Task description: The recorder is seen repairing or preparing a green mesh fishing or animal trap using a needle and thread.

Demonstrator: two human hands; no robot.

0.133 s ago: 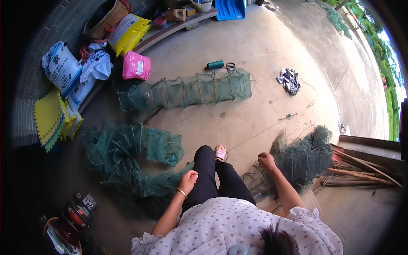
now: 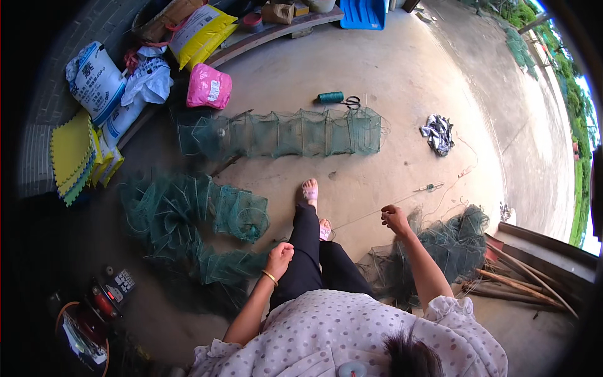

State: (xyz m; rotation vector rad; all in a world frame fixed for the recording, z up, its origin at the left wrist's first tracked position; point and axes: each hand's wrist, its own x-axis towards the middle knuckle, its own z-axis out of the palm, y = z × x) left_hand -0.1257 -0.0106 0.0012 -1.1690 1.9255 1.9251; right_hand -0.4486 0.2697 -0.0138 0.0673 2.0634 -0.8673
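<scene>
My left hand (image 2: 279, 259) hangs by my dark trouser leg with its fingers curled closed; anything inside is hidden. My right hand (image 2: 394, 220) is held out with fingers loosely curled, above or near a thin line; I cannot tell whether it holds anything. Crumpled green netting traps lie to the left (image 2: 176, 220) and a greyer heap (image 2: 449, 245) to the right. A long framed net trap (image 2: 282, 133) lies stretched ahead. Beyond it are a green twine spool (image 2: 330, 97) and black scissors (image 2: 352, 102).
Sacks (image 2: 94, 81), a pink bundle (image 2: 208, 87) and foam mats (image 2: 72, 154) sit along the left wall. A blue scoop (image 2: 362, 14) is at the back. A crumpled bag (image 2: 438, 134) lies ahead right; poles (image 2: 521, 283) lie right, a scooter (image 2: 100, 301) at lower left.
A foot in a pink sandal has stepped forward. My right hand has risen slightly, my left hand also a little. The view of the floor has shifted.
</scene>
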